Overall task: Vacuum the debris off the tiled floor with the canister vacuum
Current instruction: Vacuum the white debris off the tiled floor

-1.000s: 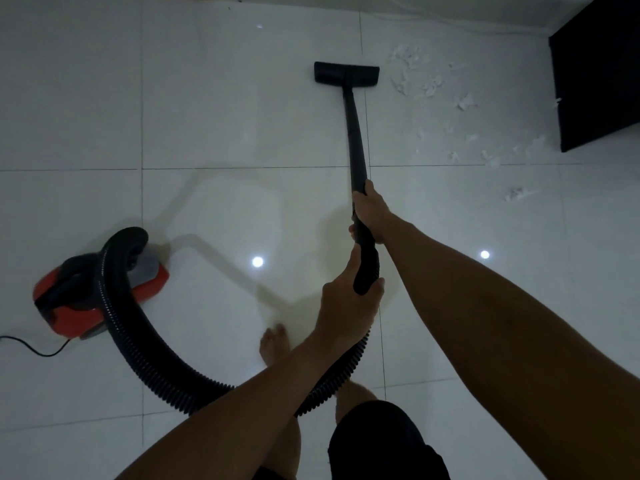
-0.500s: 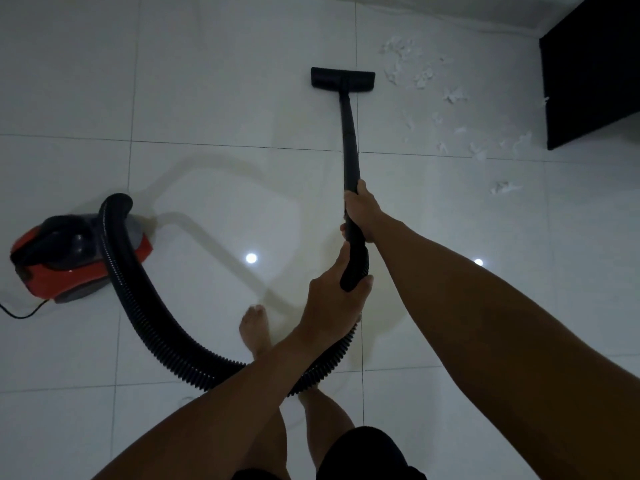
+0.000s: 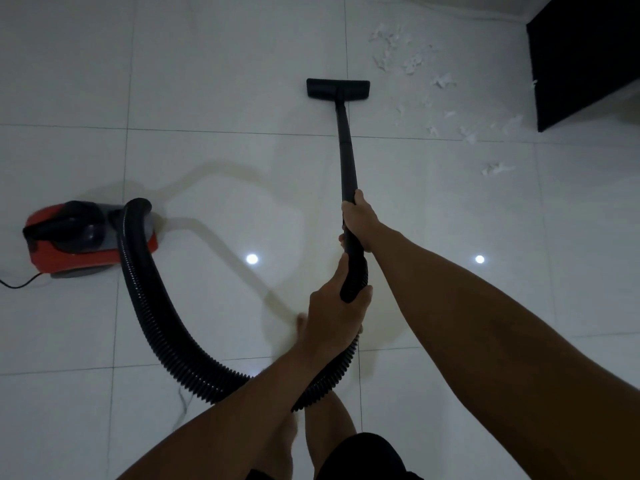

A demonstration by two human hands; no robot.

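A black vacuum wand (image 3: 347, 150) runs up the middle to a flat floor head (image 3: 338, 88) resting on the white tiled floor (image 3: 214, 74). My right hand (image 3: 358, 216) grips the wand partway up. My left hand (image 3: 335, 315) grips the curved handle end where the ribbed black hose (image 3: 156, 313) joins. The hose loops left to the red and black canister (image 3: 79, 237). White paper scraps (image 3: 408, 60) lie scattered right of the floor head, with one piece (image 3: 495, 169) nearer me.
A dark piece of furniture (image 3: 585, 53) stands at the top right beside the scraps. The canister's power cord (image 3: 17, 284) trails off the left edge. My bare feet (image 3: 301, 323) and legs stand under my arms, by the hose loop.
The floor head has drawn back toward me from the far tile, and the canister has rolled right and forward. Both hands keep their grip on the wand.
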